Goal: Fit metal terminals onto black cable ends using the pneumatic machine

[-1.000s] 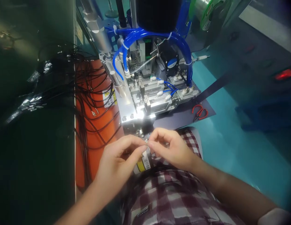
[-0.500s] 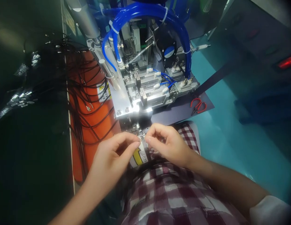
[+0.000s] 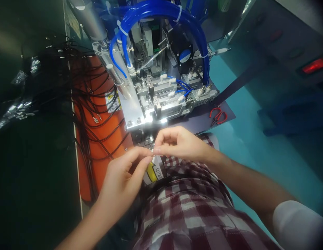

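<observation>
One left hand (image 3: 119,175) and one right hand (image 3: 184,143) at one machine (image 3: 164,91); one pair of red-handled pliers (image 3: 216,118); one yellow arrow (image 3: 151,173); one warning label (image 3: 113,103); one red light (image 3: 315,66); two bolts (image 3: 139,120) cornering one metal plate (image 3: 130,105); black cables (image 3: 86,163), too tangled to count.

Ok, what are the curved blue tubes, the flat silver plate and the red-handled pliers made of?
Curved blue tubes: probably smooth plastic, since they bend and shine.
Flat silver plate: likely bare metal, given its grey, bright glare.
Red-handled pliers: perhaps plastic or rubber over metal, from the even red; too small to be sure.
</observation>
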The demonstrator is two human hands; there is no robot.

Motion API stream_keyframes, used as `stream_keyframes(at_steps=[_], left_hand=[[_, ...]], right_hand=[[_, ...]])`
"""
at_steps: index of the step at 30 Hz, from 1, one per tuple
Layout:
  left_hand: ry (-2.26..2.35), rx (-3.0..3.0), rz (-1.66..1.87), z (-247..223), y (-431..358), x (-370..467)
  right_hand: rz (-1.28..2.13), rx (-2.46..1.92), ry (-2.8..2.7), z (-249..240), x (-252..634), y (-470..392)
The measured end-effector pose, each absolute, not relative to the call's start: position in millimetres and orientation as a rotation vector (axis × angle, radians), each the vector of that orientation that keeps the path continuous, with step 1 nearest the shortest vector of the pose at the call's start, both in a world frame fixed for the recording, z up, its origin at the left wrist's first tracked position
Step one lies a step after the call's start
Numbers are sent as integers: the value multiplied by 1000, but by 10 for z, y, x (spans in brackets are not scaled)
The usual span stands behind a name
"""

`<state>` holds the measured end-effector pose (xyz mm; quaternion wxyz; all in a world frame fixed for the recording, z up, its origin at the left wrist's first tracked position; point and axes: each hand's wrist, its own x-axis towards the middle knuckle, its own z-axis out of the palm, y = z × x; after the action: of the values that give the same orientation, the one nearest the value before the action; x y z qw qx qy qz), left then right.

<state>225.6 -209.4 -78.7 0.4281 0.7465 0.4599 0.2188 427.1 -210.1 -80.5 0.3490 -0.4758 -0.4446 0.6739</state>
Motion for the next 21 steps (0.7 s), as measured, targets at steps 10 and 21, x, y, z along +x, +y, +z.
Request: stream_keyframes(at_steps=[10,21], left_hand=[[1130,1780,446,-793,-2083,2239],[1274,1295,409,-736,-2040,2294]], right_hand=[[1519,-1105,-1303,-992,4210,-2146],[1272,-1326,-1049,-1044,4142,-2310]])
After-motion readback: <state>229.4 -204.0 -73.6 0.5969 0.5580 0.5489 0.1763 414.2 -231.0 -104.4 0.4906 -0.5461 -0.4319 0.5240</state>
